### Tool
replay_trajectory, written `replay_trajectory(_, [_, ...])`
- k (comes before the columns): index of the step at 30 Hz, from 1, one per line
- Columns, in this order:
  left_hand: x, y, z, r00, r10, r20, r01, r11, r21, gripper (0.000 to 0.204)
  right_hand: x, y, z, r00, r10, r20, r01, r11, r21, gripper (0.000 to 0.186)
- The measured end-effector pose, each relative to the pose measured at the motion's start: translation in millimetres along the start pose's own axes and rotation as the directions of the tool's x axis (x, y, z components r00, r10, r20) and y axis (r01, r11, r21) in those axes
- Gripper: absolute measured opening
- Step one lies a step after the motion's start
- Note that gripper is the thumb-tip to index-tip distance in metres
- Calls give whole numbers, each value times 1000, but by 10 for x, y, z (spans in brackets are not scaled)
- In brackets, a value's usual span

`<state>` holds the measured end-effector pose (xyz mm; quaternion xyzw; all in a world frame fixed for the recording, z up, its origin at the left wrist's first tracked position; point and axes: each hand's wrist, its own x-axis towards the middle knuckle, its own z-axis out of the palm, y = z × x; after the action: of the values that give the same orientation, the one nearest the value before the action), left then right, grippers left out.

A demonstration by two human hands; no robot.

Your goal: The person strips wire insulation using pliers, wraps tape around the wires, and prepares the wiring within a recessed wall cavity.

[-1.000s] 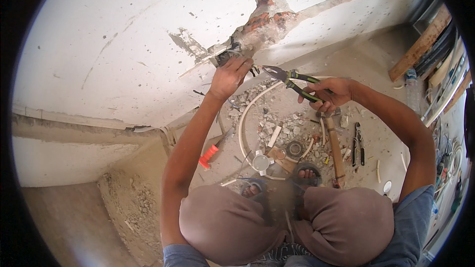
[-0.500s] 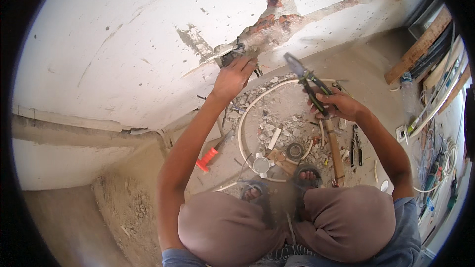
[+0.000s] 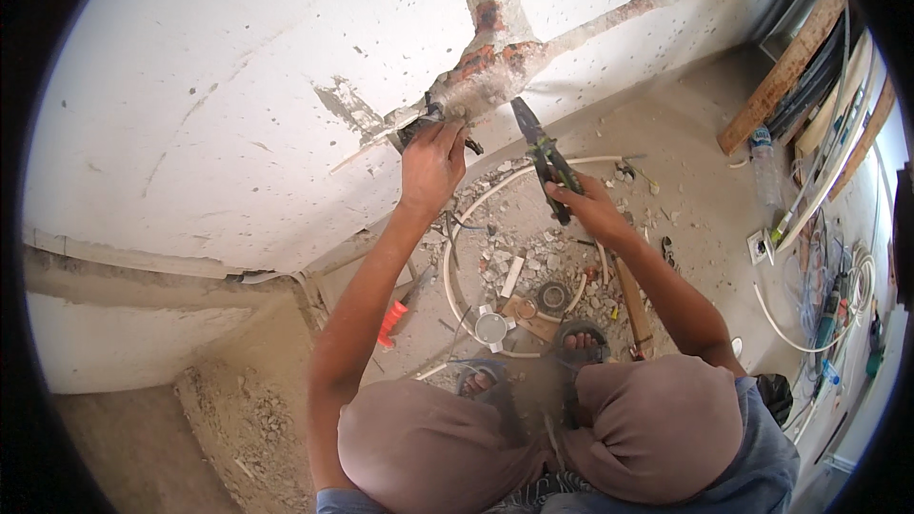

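Note:
My left hand [image 3: 433,171] has its fingers bent together at a rough opening [image 3: 414,124] in the white wall [image 3: 228,95], where dark and light wires show; what they grip is hidden. My right hand [image 3: 586,205] holds green-and-black pliers [image 3: 543,148] by the handles, their jaws raised close to the chased channel [image 3: 505,67] in the plaster, a short way right of my left hand. Below them a loop of white conduit [image 3: 450,281] lies among rubble [image 3: 514,238], with a round white junction box [image 3: 491,327] and an orange-red handled tool [image 3: 390,324].
Timber boards [image 3: 781,67], a plastic bottle [image 3: 764,171] and long pipes lean at the right. A coiled cable [image 3: 862,286] lies among tools there. A hammer [image 3: 631,309] is beside my right foot [image 3: 581,343]. A low ledge [image 3: 143,324] runs along the left.
My right hand has moved left toward the wall, turning the pliers so their jaws point more upward. My left hand stays at the wall opening. The view has shifted slightly.

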<state>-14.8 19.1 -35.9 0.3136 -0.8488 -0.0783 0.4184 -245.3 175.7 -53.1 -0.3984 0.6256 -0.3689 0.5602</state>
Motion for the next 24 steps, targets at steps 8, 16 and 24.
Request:
replay_trajectory(8, [49, 64, 34, 998, -54, -37, 54, 998, -10, 9, 191, -90, 356, 788, -579, -209, 402, 742, -536, 54])
replay_trajectory(16, [73, 109, 39, 994, -110, -12, 110, 994, 15, 10, 217, -107, 472, 694, -681, -234, 413, 643, -645, 39])
replay_trajectory(24, [87, 131, 7, 991, -135, 10, 135, 991, 14, 11, 331, -47, 422, 739, -639, -213, 424, 687, -590, 27])
